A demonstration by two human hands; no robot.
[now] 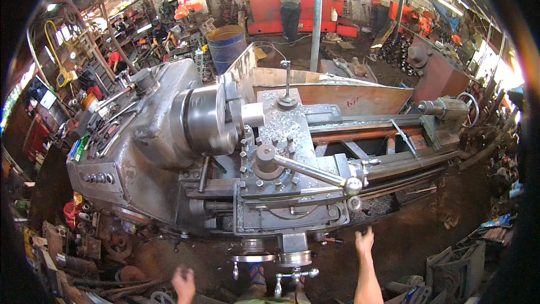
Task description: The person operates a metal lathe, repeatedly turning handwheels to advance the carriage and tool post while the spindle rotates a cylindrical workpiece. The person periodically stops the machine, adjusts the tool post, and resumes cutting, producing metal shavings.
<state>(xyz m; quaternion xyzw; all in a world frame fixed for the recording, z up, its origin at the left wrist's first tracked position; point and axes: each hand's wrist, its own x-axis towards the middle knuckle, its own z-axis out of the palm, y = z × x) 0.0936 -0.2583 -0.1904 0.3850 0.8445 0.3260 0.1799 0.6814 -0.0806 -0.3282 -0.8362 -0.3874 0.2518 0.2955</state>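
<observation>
In front of me stands a large metal lathe. Its chuck holds a pale, shiny cylindrical workpiece, and its jaws look smeared by motion. The tool post with its long ball-ended lever sits on the carriage among metal chips. My left hand hangs low, left of the carriage handwheel, fingers loosely bent and nothing visible in them. My right hand is held out beside the carriage's right end, near a small lever, apart from it, thumb and finger spread.
The tailstock stands at the bed's right end. Hand tools lie on the headstock. A blue drum and a metal pole stand behind. A person works at a red machine part. Scrap metal crowds the floor.
</observation>
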